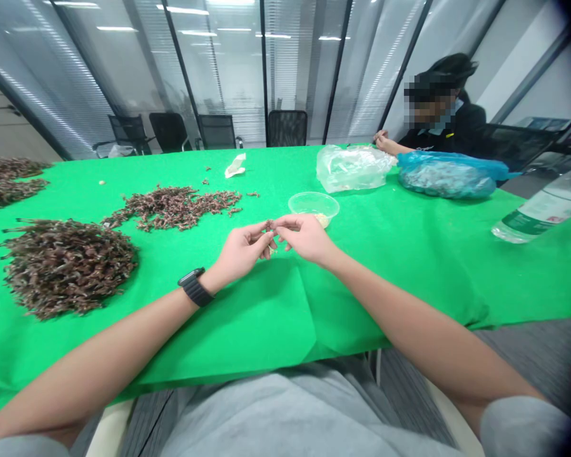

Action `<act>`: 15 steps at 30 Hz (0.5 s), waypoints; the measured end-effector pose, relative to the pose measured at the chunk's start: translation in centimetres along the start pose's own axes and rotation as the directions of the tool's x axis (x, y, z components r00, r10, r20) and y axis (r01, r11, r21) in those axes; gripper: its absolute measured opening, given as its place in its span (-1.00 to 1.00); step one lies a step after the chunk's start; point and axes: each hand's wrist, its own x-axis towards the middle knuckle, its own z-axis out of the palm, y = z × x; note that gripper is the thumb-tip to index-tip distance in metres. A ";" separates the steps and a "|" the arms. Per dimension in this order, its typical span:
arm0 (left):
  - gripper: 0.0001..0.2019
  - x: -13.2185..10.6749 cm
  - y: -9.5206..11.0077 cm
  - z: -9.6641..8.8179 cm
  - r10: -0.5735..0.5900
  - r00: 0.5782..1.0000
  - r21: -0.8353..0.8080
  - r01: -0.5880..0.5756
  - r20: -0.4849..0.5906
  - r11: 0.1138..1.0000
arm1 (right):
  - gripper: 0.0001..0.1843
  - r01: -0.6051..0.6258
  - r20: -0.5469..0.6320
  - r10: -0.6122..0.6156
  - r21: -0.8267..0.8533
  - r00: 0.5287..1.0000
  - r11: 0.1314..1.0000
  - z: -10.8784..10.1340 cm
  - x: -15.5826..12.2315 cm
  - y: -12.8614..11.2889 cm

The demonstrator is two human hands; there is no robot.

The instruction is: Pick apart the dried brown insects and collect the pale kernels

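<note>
Presently, in the head view, my left hand (242, 249) and right hand (307, 238) meet above the green tablecloth (219, 330), the fingers pinched narrow on a small spiky brown piece (269, 224). Just ahead stands a clear plastic tub (313, 208) holding pale bits, while a loose spread (174, 207) and a dense heap (66, 268) of similar brown pieces lie to my left. The cloth's near edge runs below my forearms; farther off lie a clear plastic bag (353, 168), a blue bag (447, 176), a water bottle (537, 209) and a co-worker's clasped hands (383, 141).
</note>
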 end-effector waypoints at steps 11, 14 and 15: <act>-0.44 0.4 -1.1 -0.3 -0.160 0.984 -0.171 0.145 -0.079 0.975 | -0.71 -0.147 0.167 0.131 0.088 0.977 0.985 0.3 -0.7 -0.4; -0.43 0.3 -1.4 0.0 -0.215 0.973 -0.271 0.187 -0.080 0.944 | -0.73 -0.004 0.152 0.008 -0.028 0.988 1.000 0.4 -0.6 0.0; -0.45 0.3 -1.5 0.0 -0.222 0.972 -0.294 0.191 -0.075 0.936 | -0.75 0.051 0.138 -0.039 -0.084 0.990 0.995 0.5 -0.6 0.2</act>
